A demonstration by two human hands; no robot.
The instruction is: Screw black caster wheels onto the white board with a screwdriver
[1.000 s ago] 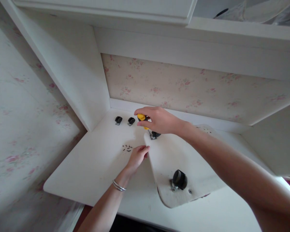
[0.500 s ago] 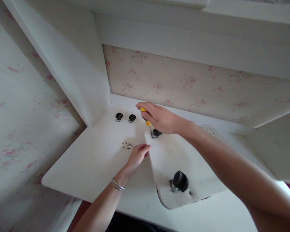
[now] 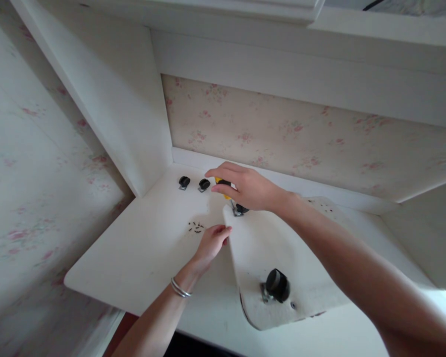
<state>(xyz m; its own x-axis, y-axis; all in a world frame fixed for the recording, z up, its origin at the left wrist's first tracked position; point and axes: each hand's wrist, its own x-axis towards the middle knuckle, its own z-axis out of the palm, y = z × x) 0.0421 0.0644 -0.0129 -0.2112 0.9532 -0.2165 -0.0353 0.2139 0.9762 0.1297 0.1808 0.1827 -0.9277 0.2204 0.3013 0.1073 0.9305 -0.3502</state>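
Observation:
My right hand [image 3: 247, 187] is around the yellow and black handle of a screwdriver [image 3: 223, 183], its thumb and fingers loosely spread along it. The screwdriver's shaft points down at the metal plate of a black caster wheel [image 3: 241, 209], partly hidden by that hand. This caster sits at the far left corner of a white board [image 3: 282, 248]. My left hand [image 3: 212, 243] pinches the board's left edge between thumb and fingers. Another caster wheel [image 3: 277, 286] stands upright at the board's near corner, beside a small round metal fitting [image 3: 293, 305].
The board lies on a white desktop [image 3: 134, 248]. Several dark screws [image 3: 195, 227] lie left of it. Farther back are two loose casters, one left [image 3: 184, 182] and one right [image 3: 204, 185]. A white side panel [image 3: 107, 99] and an overhead shelf [image 3: 245, 54] close in the space.
My right hand's fingers have loosened and straightened around the screwdriver handle. My left hand keeps its hold on the board. The camera view has shifted slightly.

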